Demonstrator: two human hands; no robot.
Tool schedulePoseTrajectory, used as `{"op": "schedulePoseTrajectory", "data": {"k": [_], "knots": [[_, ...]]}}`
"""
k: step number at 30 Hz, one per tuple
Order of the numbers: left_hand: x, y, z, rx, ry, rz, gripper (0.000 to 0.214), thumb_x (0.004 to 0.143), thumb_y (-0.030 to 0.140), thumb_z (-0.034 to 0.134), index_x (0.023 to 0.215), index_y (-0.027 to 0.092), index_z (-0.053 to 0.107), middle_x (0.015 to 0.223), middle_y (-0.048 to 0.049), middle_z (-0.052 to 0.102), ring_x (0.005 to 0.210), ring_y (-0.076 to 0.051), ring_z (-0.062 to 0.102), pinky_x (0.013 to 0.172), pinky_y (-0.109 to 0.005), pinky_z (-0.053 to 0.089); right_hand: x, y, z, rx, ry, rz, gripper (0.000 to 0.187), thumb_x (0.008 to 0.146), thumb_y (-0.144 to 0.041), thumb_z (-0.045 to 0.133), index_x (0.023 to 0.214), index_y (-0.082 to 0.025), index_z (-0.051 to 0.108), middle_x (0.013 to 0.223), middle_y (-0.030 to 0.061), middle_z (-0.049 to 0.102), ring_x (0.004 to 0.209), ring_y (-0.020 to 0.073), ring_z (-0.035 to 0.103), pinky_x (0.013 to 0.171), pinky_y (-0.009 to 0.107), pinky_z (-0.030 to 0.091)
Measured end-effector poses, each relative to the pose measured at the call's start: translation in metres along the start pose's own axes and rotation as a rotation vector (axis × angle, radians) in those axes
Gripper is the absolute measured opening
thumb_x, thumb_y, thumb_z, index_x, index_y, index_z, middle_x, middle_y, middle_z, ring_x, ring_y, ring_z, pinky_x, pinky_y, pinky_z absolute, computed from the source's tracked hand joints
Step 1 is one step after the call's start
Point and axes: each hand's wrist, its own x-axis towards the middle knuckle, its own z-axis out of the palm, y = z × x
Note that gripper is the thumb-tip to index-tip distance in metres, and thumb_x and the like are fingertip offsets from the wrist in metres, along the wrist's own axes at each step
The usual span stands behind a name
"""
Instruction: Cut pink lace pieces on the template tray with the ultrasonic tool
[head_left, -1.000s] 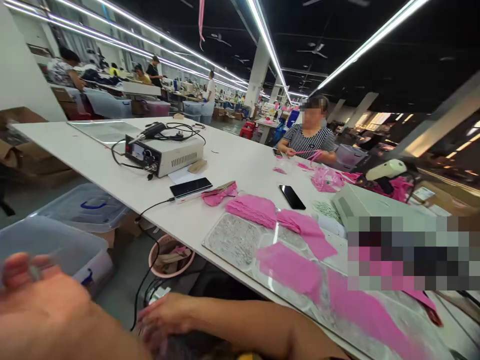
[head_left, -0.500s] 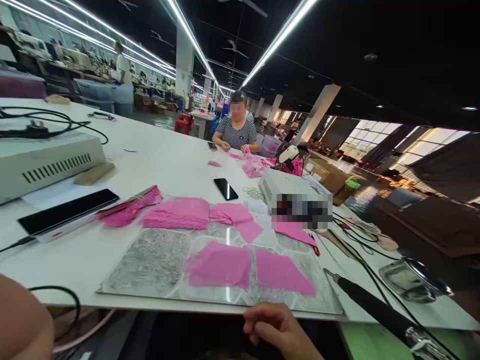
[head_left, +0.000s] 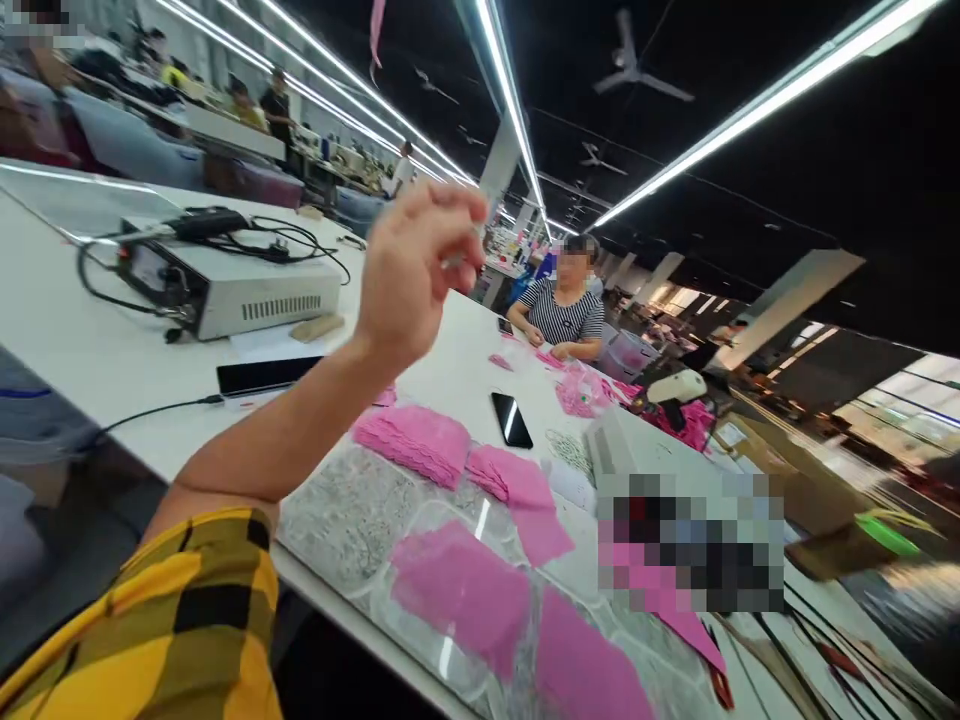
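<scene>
My left hand (head_left: 416, 275) is raised in the air above the white table (head_left: 90, 340), on a bare forearm that comes out of a yellow and black checked sleeve (head_left: 165, 620). Its fingers are curled and pinched against the thumb; the tips are blurred and I cannot see what they hold, if anything. Below it lie a stack of pink lace pieces (head_left: 412, 440) and flat pink pieces (head_left: 461, 590) on a clear plate (head_left: 337, 520) over white lace. My right hand is out of sight.
A grey control box (head_left: 232, 290) with black cables stands at the left, a dark phone (head_left: 262, 375) in front of it. Another phone (head_left: 511, 420) lies mid-table. A white machine (head_left: 637, 450) sits at the right. A person in a striped shirt (head_left: 566, 315) handles pink pieces at the far end.
My left arm has risen from below the table edge to head height. The right hand at the table's near edge has left view. The camera swung left.
</scene>
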Motion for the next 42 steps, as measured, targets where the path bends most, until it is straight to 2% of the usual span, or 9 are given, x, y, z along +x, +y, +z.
{"op": "schedulePoseTrajectory", "data": {"k": [2,4,8,11,16,20,29,36,42], "knots": [[-0.028,-0.005,-0.003,0.122,-0.127,-0.063,0.008,0.082,0.011,0.051,0.081,0.013,0.059,0.071,0.0021,0.053,0.058,-0.005,0.050,0.051,-0.016,0.040,0.032,0.003,0.008,0.037,0.020,-0.053,0.025,0.077,-0.053,0.066,0.099,-0.039,0.069,0.099,0.0045,0.070,0.094,0.0254,0.066,0.059,0.031,0.056],[-0.069,-0.007,-0.011,0.400,-0.468,-0.166,0.010,0.085,0.015,0.053,0.083,0.014,0.063,0.077,-0.0010,0.061,0.067,-0.009,0.056,0.058,-0.018,0.046,0.037,0.007,0.004,0.071,0.091,-0.060,0.027,0.086,-0.049,0.058,0.107,-0.033,0.064,0.113,0.0057,0.065,0.100,0.0209,0.062,0.075,0.034,0.057],[-0.131,-0.006,-0.028,0.551,-1.216,-0.324,0.016,0.093,0.018,0.050,0.091,0.021,0.066,0.093,-0.0019,0.067,0.080,-0.011,0.063,0.073,-0.018,0.050,-0.031,0.017,-0.030,0.082,0.348,0.083,0.013,0.071,-0.047,0.071,0.080,-0.038,0.074,0.079,0.0036,0.071,0.086,0.0306,0.069,0.062,0.040,0.059],[-0.138,-0.021,-0.012,0.495,-1.466,-0.319,0.022,0.095,0.017,0.044,0.097,0.023,0.065,0.096,-0.0025,0.067,0.080,-0.010,0.064,0.071,-0.016,0.050,-0.079,0.011,-0.054,-0.011,0.492,0.155,0.014,0.076,-0.039,0.068,0.086,-0.033,0.075,0.084,0.0031,0.073,0.076,0.0226,0.070,0.069,0.033,0.060],[-0.163,-0.068,0.059,0.315,-1.463,-0.091,0.031,0.098,0.017,0.038,0.104,0.018,0.068,0.101,-0.0081,0.069,0.088,-0.015,0.066,0.077,-0.023,0.054,-0.085,0.019,-0.082,-0.210,0.581,0.185,0.016,0.083,-0.033,0.062,0.092,-0.026,0.074,0.091,0.0062,0.070,0.078,0.0167,0.068,0.060,0.023,0.056],[-0.194,-0.096,0.090,0.332,-1.476,0.095,0.031,0.097,0.015,0.040,0.115,0.017,0.065,0.118,-0.0111,0.067,0.112,-0.022,0.062,0.096,-0.038,0.052,-0.091,0.031,-0.086,-0.238,0.548,0.205,0.017,0.084,-0.034,0.061,0.088,-0.024,0.074,0.090,0.0076,0.069,0.078,0.0164,0.068,0.044,0.018,0.048],[-0.210,-0.113,0.108,0.419,-1.631,0.247,0.037,0.099,0.021,0.042,0.135,0.018,0.053,0.141,-0.0085,0.052,0.134,-0.026,0.044,0.114,-0.047,0.035,-0.094,0.032,-0.088,-0.289,0.512,0.185,0.014,0.085,-0.030,0.061,0.086,-0.021,0.071,0.093,0.0077,0.068,0.087,0.0175,0.068,0.076,0.026,0.056],[-0.220,-0.118,0.108,0.565,-1.651,0.296,0.043,0.101,0.037,0.040,0.142,0.025,0.045,0.147,-0.0067,0.044,0.136,-0.027,0.041,0.112,-0.048,0.036,-0.089,0.027,-0.091,-0.228,0.449,0.318,0.017,0.085,-0.033,0.058,0.079,-0.020,0.068,0.097,0.0088,0.066,0.089,0.0182,0.066,0.068,0.024,0.055],[-0.233,-0.122,0.109,0.623,-1.586,0.358,0.047,0.101,0.042,0.039,0.146,0.028,0.038,0.149,-0.0056,0.041,0.136,-0.028,0.041,0.111,-0.049,0.034,-0.088,0.028,-0.091,-0.182,0.452,0.293,0.016,0.087,-0.031,0.056,0.085,-0.021,0.070,0.094,0.0075,0.065,0.088,0.0170,0.065,0.072,0.023,0.054]]}}
